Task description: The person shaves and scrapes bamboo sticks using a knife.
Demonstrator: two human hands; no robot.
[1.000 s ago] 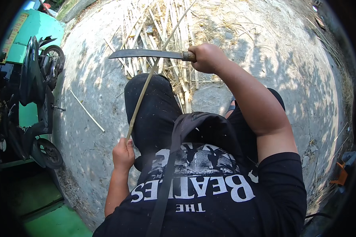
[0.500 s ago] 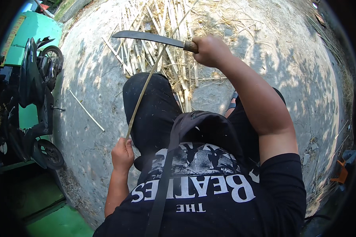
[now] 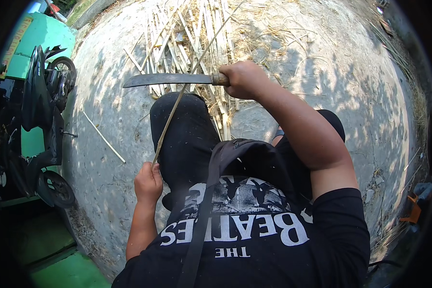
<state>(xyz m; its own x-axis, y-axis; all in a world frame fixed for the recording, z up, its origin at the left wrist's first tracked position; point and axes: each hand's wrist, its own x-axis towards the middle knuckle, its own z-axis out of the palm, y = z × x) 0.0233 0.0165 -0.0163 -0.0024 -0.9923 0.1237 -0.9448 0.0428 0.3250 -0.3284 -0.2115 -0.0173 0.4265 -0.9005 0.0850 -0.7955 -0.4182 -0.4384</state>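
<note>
Head view: where's the strip [image 3: 170, 117]?

Slanting over the left leg [image 3: 192, 120], crossing the knife [image 3: 168, 80]; can't tell whether they touch.

Fingers?

Left hand [image 3: 148, 182] pinches its near end, likely steadying it; right hand [image 3: 243, 79] wraps fingers round the handle [image 3: 220, 78], presumably for control.

Around?

Strip pile [image 3: 222, 48] ahead, motorbike [image 3: 33, 105] off left.

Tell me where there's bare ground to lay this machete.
Bare concrete lies between the motorcycle and the left hand, beside one loose strip; more lies right of the right arm. Crowded: ahead of the left knee, with piled strips.
</note>
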